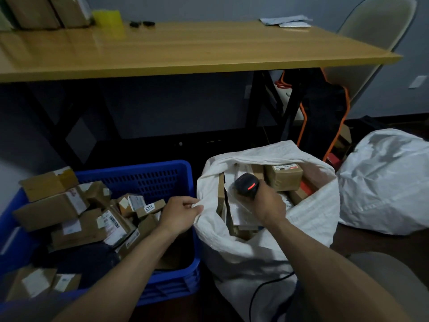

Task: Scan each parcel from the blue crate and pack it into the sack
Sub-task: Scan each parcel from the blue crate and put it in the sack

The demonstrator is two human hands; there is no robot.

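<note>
- The small brown cardboard parcels [69, 217] are piled in the blue perforated plastic crate [139, 169], just left of the white woven sack [255, 252]; others are seen inside the sack.
- They are judged light and stiff, with slick tape and labels. Each is best taken across two opposite faces, label turned uppermost.
- The sack's soft left rim is pinched by the left hand [180, 213], so the mouth is held open.
- A black handheld scanner [247, 183], its red light lit, is gripped by the right hand [267, 203] over the sack's mouth.
- Behind the sack a wooden table [185, 49] is seen, and to the sack's right a second filled white bag [383, 182].
</note>
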